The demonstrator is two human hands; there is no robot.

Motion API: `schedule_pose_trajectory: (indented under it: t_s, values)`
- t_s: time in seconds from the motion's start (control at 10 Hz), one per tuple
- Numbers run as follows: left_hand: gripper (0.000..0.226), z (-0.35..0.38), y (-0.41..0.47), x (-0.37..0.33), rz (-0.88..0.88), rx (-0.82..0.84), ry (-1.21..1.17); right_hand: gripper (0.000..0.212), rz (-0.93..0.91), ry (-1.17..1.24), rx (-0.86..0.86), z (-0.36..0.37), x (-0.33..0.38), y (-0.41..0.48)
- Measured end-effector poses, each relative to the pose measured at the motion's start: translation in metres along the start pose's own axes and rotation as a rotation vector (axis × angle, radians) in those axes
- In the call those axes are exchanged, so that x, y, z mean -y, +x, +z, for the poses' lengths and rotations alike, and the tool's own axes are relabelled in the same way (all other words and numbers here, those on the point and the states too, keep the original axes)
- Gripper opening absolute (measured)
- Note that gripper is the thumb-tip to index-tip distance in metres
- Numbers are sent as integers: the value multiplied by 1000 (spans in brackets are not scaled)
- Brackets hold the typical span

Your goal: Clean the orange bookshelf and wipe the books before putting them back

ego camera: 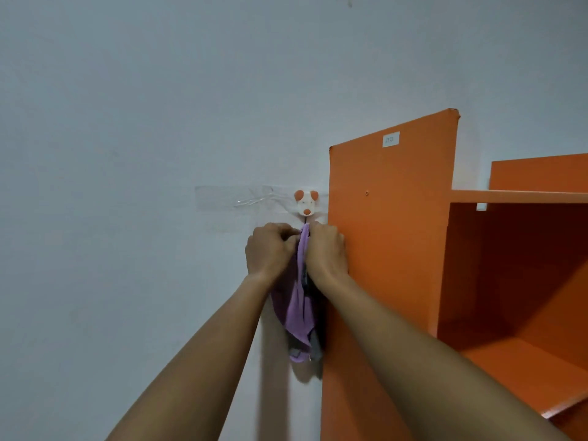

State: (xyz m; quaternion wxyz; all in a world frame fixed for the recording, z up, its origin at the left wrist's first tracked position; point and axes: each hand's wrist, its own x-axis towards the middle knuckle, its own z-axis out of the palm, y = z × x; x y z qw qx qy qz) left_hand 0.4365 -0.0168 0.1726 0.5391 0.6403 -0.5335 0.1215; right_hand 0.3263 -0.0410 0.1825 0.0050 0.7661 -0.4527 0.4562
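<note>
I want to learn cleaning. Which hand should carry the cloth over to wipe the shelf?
Probably the right hand. Both hands grip the cloth under the hook, but the right hand is next to the shelf, while the left hand is on the far side of the cloth.

Soft, even light on the wall (127,122), deep shadow inside the orange bookshelf (391,218), sharp focus, slight wide-angle bowing at edges.

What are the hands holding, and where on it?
Both the left hand and right hand grip the purple cloth at its top end, just under the animal-shaped wall hook; the rest hangs free.
</note>
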Motion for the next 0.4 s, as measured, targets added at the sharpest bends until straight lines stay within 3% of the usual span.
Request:
schedule_pose_trajectory:
  t_s: [0.1,0.3,0.4]
  values:
    - [21,3,-30,13,-83,36,-150,26,3,147,10,18,-16,-15]
    - [24,16,-118,30,-253,114,-173,51,41,269,278,19,-44,-73]
    - [28,28,-179,35,-425,158,-132,61,81,313,399,19,-63,-109]
